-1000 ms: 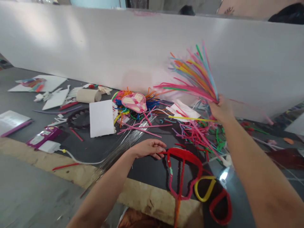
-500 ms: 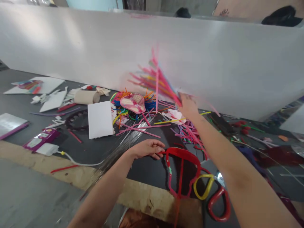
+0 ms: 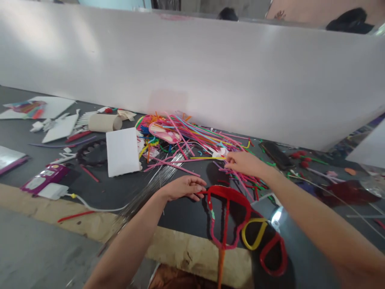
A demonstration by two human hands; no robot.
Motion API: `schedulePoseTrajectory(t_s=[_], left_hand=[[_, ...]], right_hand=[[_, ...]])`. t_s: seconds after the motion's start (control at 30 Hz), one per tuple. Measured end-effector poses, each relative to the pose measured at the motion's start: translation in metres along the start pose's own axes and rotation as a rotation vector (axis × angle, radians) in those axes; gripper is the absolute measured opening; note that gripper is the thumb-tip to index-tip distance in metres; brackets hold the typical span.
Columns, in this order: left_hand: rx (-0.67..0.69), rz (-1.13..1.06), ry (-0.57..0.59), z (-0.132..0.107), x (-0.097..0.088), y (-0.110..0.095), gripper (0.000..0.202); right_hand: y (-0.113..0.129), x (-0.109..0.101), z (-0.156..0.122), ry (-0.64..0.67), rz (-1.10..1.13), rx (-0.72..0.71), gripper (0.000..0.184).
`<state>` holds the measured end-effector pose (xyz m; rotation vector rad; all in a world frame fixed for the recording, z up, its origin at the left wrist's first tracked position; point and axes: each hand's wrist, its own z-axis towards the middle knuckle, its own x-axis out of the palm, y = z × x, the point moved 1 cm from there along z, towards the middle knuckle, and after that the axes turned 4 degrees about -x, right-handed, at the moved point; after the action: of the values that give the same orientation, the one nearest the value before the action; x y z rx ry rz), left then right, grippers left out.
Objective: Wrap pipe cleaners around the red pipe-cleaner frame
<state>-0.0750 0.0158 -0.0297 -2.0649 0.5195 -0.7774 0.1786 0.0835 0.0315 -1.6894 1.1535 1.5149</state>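
Left hand [image 3: 186,188] is pinching the red-and-pink fuzzy-wire frame [image 3: 227,194]; can't tell if right hand [image 3: 245,162] is gripping. Its orange fuzzy stem [image 3: 221,263] is overhanging the table's [image 3: 180,214] near edge; 1 bump could be bending it.

the pipe cleaners [image 3: 198,130] have gone from right grip [image 3: 233,161] to table [image 3: 96,190].

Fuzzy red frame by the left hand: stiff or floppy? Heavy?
The frame probably bends yet keeps its shape: its outline is thin but holds curves. Likely light, being mostly open gaps. Its long orange stem may make it twist if lifted from the other end.
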Motion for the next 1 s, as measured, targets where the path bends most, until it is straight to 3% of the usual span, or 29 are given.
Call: schedulePoseTrajectory(t_s=[0.07, 0.2, 0.37, 0.43, 0.53, 0.67, 0.83, 1.0], left_hand=[[0.0, 0.006, -0.001, 0.0, 0.0, 0.0, 0.046], [0.0, 0.013, -0.019, 0.0, -0.001, 0.001, 0.047], [-0.012, 0.002, -0.021, 0.0, -0.001, 0.001, 0.045], [-0.013, 0.003, -0.02, 0.001, -0.001, 0.0, 0.045], [-0.014, 0.002, -0.022, 0.001, 0.0, -0.002, 0.045], [-0.015, -0.002, -0.01, 0.001, 0.0, -0.002, 0.045], [-0.019, 0.001, -0.017, 0.003, -0.002, 0.0, 0.048], [-0.026, 0.024, -0.031, 0.004, -0.001, 0.0, 0.048]], right_hand=[[0.004, 0.019, -0.009, 0.035, -0.027, -0.002, 0.013], [-0.01, 0.035, -0.01, 0.033, -0.083, 0.086, 0.024], [-0.03, 0.01, -0.004, 0.027, -0.067, 0.134, 0.015], [-0.031, -0.003, -0.001, -0.018, -0.054, 0.143, 0.02], [-0.027, -0.016, 0.001, -0.087, -0.042, 0.177, 0.027], [-0.008, -0.017, -0.01, -0.097, 0.014, 0.116, 0.028], [0.008, 0.007, -0.055, -0.032, 0.268, 0.034, 0.027], [0.008, 0.045, -0.095, 0.034, 0.577, 0.121, 0.03]])
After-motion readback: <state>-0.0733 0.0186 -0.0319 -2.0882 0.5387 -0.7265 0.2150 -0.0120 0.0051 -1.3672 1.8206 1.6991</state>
